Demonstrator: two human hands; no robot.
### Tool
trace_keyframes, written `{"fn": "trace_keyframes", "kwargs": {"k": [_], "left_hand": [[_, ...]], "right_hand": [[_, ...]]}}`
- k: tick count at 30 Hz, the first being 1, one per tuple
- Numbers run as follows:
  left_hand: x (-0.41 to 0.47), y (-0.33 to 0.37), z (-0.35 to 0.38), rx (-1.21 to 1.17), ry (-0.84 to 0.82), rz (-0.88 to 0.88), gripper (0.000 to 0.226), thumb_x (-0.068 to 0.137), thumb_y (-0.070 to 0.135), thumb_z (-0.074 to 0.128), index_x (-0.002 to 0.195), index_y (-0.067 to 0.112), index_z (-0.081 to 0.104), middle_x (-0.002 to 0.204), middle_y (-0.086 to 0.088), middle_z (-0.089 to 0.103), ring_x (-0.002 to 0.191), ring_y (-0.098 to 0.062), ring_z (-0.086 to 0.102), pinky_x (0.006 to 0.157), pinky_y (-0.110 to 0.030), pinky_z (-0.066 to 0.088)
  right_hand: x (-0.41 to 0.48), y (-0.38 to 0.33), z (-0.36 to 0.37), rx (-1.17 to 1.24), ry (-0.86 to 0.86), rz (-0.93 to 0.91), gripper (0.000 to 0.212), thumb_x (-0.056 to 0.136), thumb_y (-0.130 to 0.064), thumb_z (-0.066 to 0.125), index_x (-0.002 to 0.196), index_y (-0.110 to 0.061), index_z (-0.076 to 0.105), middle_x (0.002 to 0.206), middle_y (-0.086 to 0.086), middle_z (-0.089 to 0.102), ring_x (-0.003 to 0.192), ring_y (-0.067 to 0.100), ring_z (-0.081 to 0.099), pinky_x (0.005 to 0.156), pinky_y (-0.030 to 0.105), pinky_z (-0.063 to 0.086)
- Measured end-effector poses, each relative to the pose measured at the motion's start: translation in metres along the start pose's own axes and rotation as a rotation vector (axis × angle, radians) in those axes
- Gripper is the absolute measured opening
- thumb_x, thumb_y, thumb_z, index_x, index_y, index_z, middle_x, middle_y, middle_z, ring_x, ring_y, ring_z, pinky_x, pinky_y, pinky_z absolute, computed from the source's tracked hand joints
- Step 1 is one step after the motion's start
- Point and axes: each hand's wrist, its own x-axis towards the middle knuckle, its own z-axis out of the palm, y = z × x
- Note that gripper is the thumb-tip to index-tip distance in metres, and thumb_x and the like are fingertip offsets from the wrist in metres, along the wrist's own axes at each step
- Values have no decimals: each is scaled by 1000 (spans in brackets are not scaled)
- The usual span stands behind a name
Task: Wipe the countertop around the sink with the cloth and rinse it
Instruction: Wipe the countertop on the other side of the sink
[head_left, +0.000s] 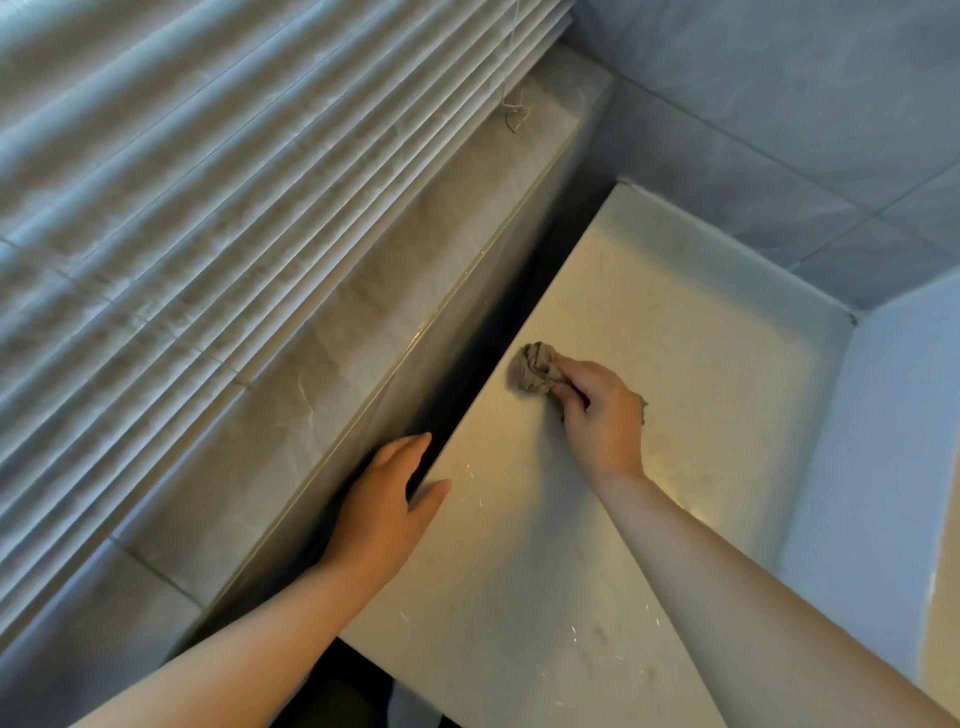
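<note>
Two-handed: clutches wadded cloth (535, 366) in curled fingers of right hand (602, 410) near left edge of countertop (675, 312), likely for scrubbing pressure; rests left hand (384, 514), fingers straight, there, likely bracing.

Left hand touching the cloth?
Apart. Head view shows bare countertop between the left hand and the cloth; only the right hand grips the cloth.

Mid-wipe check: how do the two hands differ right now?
The right hand grips the crumpled cloth; the left hand holds nothing. Right hand's fingers are curled; left hand's are straight. Right hand is out on the countertop; left hand rests at its left edge. Both are bare.
</note>
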Motion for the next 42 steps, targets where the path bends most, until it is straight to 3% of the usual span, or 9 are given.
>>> {"fn": "trace_keyframes", "kwargs": {"k": [4,9,11,14,18,23,31,37,42], "left_hand": [[-5,-11,-1,-11,-54,-67,55,88,34,63,139,22,45,134,11,46,118,-9,50,99,-26,42],[-7,-12,-1,-22,-82,-26,35,90,30,62,124,29,58,112,19,53,97,4,55,86,-17,46],[-8,-11,-1,-34,-75,-30,35,90,28,61,125,28,59,113,16,54,98,1,56,87,-20,46],[-7,-12,-2,-34,-84,-44,36,90,30,61,126,27,57,117,13,54,101,-4,57,91,-25,48],[-5,-12,-2,-31,-91,-45,36,90,30,61,126,27,58,117,12,55,100,-4,57,90,-26,49],[-6,-12,-1,-32,-70,-40,36,89,30,62,125,26,59,115,12,55,99,-3,57,87,-21,47],[-6,-9,-4,-22,-81,-38,40,89,32,62,128,25,57,120,7,55,103,-8,57,90,-24,46],[-23,-17,-9,-34,-63,-73,55,90,38,60,141,26,42,138,13,42,123,-8,45,98,-24,39],[-35,-21,-14,-39,-92,-75,55,90,33,60,141,27,41,135,15,41,113,-2,43,93,-21,40]], "right_hand": [[-32,-6,0,2,2,-50,33,84,-4,63,112,-19,70,106,-4,69,98,10,60,89,23,46],[-54,-19,-5,54,-121,-14,30,84,-6,64,109,-21,72,105,-10,69,100,6,60,90,18,44],[-56,-27,-15,116,-183,58,28,85,-6,64,102,-26,74,97,-17,69,92,4,62,83,18,47],[-37,-37,-31,246,-53,198,26,86,-7,63,97,-28,74,91,-16,70,77,-1,61,70,9,47],[20,-46,-34,155,47,88,23,89,-11,61,108,-19,72,104,-9,70,96,4,61,86,11,44],[65,-40,2,18,-44,101,28,94,-19,54,119,-19,66,114,-2,68,109,16,59,95,21,38],[6,-38,24,67,-144,-37,26,91,-17,59,115,-18,69,111,-4,68,104,8,59,96,19,43],[-30,-39,24,66,-174,-100,26,89,-13,61,111,-20,71,107,-7,69,101,5,59,92,14,41],[-60,-40,21,63,-182,-122,26,86,-12,62,108,-21,72,104,-9,69,98,4,58,89,9,37]]}}
